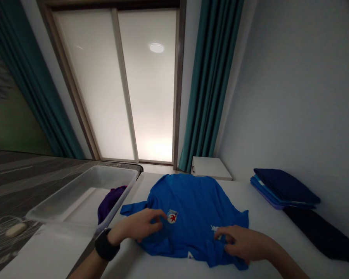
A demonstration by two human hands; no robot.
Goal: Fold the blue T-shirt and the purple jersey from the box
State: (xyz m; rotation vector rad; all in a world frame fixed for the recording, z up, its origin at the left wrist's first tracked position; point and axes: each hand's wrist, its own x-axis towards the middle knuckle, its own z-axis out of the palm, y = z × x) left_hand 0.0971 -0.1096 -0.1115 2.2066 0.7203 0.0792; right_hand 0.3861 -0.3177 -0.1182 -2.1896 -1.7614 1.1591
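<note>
A blue shirt (189, 201) lies spread on the white tabletop in front of me, somewhat rumpled along its near edge. It bears a round badge with a red star shape and small white logos. My left hand (144, 223), with a dark watch on the wrist, is over the shirt's left part beside the badge, thumb and index finger apart. Over the near right part, by a white logo, is my right hand (244, 242); its fingers are bent, with a gap between thumb and index finger. Some fingers of both hands are hidden.
To the left stands a clear plastic bin (72, 190) with a purple garment (112, 201) inside. A stack of folded blue clothes (282, 188) and a black garment (320, 234) lie at right. A white cabinet (211, 167) stands beyond the table.
</note>
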